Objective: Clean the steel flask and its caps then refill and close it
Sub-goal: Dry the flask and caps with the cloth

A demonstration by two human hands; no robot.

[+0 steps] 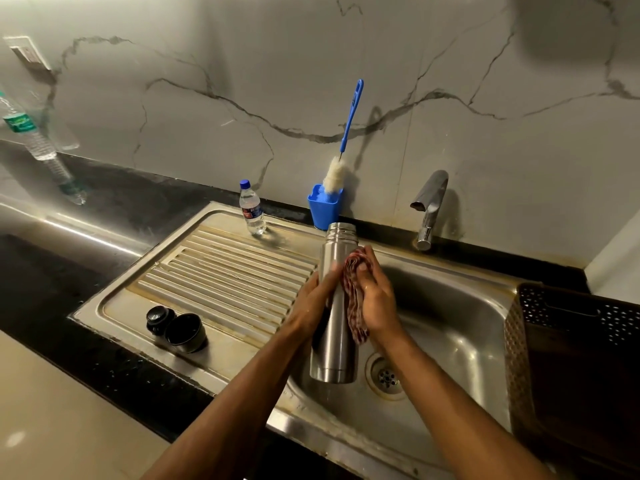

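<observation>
my left hand point(317, 292) has its fingers wrapped round the steel flask point(335, 306), holding it upright over the sink point(450, 327) basin. my right hand point(372, 299) has its fingers curled on a red patterned cloth point(353, 289), pressed to the flask's side. i judge the outside wipe is underway; the flask is uncapped, and both caps point(176, 327) lie well to the left of my fingers on the draining board, cleaned or not i cannot tell. refilling and closing remain. the tap point(429, 202) stands beyond my fingers, a dark basket point(571, 358) crowds the right; open room lies left.
</observation>
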